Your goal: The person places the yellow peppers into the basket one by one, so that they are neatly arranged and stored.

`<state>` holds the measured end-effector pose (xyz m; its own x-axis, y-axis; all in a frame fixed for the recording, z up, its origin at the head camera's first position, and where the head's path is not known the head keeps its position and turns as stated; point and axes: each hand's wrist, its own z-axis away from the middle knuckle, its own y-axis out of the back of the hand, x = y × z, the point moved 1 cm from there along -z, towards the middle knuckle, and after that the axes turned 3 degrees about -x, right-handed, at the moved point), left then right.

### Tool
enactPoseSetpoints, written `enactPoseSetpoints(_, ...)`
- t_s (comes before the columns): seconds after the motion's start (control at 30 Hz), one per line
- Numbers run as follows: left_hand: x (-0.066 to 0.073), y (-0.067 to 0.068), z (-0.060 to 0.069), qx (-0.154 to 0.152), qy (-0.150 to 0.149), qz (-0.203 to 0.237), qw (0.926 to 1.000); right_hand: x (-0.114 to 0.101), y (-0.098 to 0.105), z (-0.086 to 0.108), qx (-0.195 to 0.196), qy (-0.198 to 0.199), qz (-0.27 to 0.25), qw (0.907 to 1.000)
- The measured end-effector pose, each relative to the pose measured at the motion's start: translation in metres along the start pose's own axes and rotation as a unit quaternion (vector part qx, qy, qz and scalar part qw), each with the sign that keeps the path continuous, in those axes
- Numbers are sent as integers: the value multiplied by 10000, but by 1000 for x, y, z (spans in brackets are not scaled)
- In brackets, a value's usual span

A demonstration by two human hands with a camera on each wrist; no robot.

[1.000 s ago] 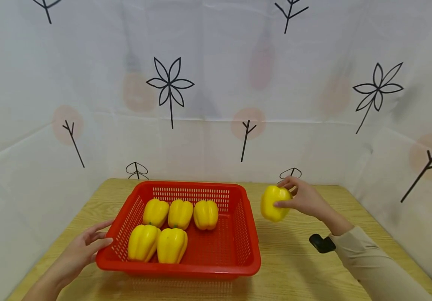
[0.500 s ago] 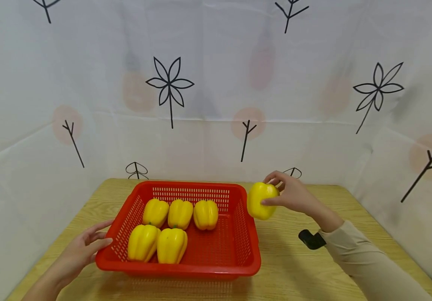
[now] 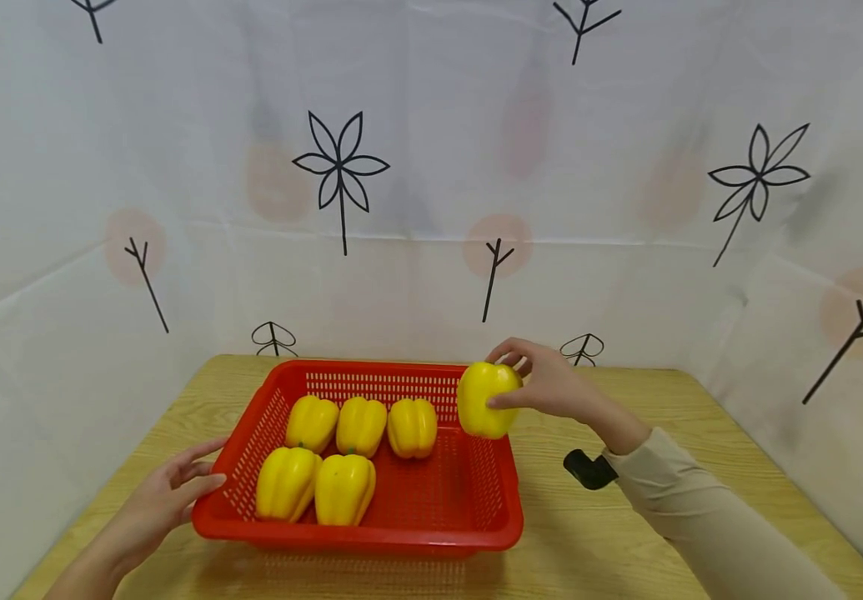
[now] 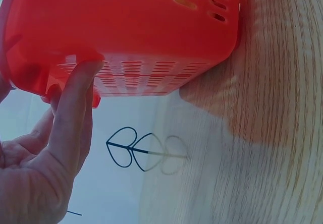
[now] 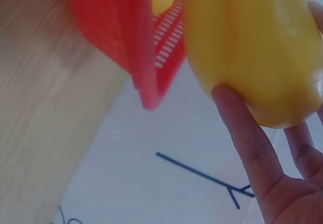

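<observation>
In the head view, my right hand [image 3: 551, 385] holds a yellow bell pepper [image 3: 485, 402] above the right rim of a red plastic basket [image 3: 371, 537]. Thumb and fingers grip the bell pepper from opposite sides, also seen close up in the right wrist view. Several more yellow bell peppers [image 3: 360, 427] lie in the basket, in a back row and a front row towards its left. My left hand [image 3: 149, 504] holds the basket's left rim; in the left wrist view its fingers [image 4: 75, 100] reach under the rim against the outer wall.
The basket stands on a wood-grain table [image 3: 589, 533]. A white cloth [image 3: 431, 292] with plant drawings hangs behind and along both sides. Inside the basket, bare floor [image 3: 431, 492] shows at the right. A black device [image 3: 590, 469] sits at my right wrist.
My right hand has carried the bell pepper leftward, from over the table right of the basket to above its right rim. My left hand and the basket stay in place.
</observation>
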<state>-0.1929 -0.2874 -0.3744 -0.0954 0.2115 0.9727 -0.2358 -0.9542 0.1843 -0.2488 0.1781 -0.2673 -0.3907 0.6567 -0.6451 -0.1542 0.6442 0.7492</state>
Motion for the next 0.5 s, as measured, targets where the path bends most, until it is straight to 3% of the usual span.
enactPoseSetpoints(0.27,-2,1,0,73,18,-33,10000,-17,-17,-13,-240,204,-234,9992)
enactPoseSetpoints(0.5,-3,2,-1,2,-62,32,10000,-29,-32,-26,-370,498,-47,9981)
